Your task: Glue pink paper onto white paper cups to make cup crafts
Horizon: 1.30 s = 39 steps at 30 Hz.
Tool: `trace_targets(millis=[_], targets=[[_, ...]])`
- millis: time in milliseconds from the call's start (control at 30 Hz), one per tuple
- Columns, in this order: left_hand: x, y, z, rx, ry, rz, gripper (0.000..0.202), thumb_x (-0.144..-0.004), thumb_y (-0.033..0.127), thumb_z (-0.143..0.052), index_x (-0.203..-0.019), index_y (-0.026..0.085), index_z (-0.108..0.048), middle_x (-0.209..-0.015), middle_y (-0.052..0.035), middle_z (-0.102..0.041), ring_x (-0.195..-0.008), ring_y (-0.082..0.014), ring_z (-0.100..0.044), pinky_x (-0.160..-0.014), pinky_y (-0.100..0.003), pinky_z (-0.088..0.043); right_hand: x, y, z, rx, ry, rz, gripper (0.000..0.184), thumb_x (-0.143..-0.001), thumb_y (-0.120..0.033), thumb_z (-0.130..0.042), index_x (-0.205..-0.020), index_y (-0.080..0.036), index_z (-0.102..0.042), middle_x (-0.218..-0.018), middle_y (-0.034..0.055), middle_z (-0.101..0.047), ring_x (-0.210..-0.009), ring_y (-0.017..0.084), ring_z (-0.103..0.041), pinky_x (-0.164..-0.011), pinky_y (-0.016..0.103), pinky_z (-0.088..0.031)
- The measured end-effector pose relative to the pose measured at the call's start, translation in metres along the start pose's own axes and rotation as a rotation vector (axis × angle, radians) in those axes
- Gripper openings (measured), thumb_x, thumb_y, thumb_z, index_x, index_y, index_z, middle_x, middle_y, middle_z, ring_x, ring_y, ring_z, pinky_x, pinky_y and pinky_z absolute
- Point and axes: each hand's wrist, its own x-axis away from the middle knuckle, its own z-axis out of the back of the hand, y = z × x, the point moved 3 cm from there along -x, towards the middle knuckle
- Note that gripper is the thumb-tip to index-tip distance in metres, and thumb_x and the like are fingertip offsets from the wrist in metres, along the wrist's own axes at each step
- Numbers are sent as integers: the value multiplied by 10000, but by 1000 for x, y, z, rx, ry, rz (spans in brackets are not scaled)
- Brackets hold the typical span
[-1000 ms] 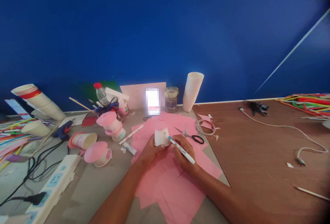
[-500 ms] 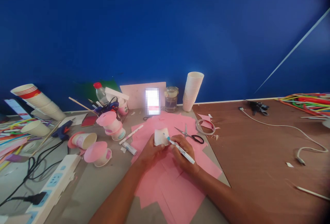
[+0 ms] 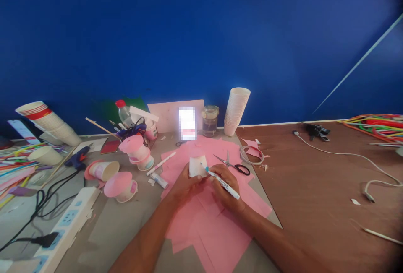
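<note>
Between the thumb and fingers of my left hand [image 3: 185, 183] is a small white piece [image 3: 197, 165], perhaps a cut paper cup; its exact kind is unclear. My right hand [image 3: 225, 187] grips a white acrylic marker [image 3: 225, 185] like a pen, its blue tip at the white piece's right side. Faint marks show on that surface. Both hands are above overlapping sheets of pink paper [image 3: 214, 239]. Scissors [image 3: 234, 166] with black handles lie spread on the paper, beyond my right hand. A pink-and-white pen [image 3: 161, 164] and a small tube [image 3: 159, 180] rest to the left.
Pink-topped paper cups [image 3: 120, 187] stand at the left, by a power strip [image 3: 67, 222] and a blue glue gun [image 3: 78, 157]. Behind are a bright phone screen [image 3: 187, 124], a glass jar [image 3: 210, 121] and stacked paper cups [image 3: 236, 111]. A white cable [image 3: 333, 152] crosses the brown tabletop.
The whole view has shifted very slightly. Both hands keep their hold on the white piece and the marker, with the tip still at its surface.
</note>
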Motion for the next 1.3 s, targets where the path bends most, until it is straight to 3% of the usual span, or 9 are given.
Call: trace_targets(millis=[367,800,1167,1300], targets=[[0,1,0,7,-12,-5,503,-667,225,-753,-1119,230,-533,-922,-49,-608,-826,-169,-595,-764,-330,-475,2,1,-1,-4,7,22,155,-811,-155,-525,-933,-220,-596,-817,40,-610,-759,169,-580,-667,309,-475],[-1,0,1,11,3,-5,488,-658,252,-760,-1095,213,-545,-992,-91,-638,-890,-213,-617,-819,-373,-460,-2,-2,2,-23,-14,-44,138,-814,-173,-507,-875,-219,-622,-797,41,-630,-738,173,-593,-665,314,-487],[1,3,-3,48,-50,-26,438,-685,224,-741,-1078,216,-546,-987,-71,-633,-883,-188,-610,-826,-349,-454,-1,1,5,-41,37,-95,108,-814,-189,-494,-853,-209,-592,-751,26,-596,-692,159,-567,-630,293,-467],[2,4,-4,71,-59,-24,512,-675,228,-751,-1134,227,-523,-1022,-82,-629,-915,-201,-608,-858,-372,-453,-1,4,5,-66,48,-133,95,-819,-198,-495,-851,-204,-585,-762,31,-592,-702,160,-562,-640,297,-468]])
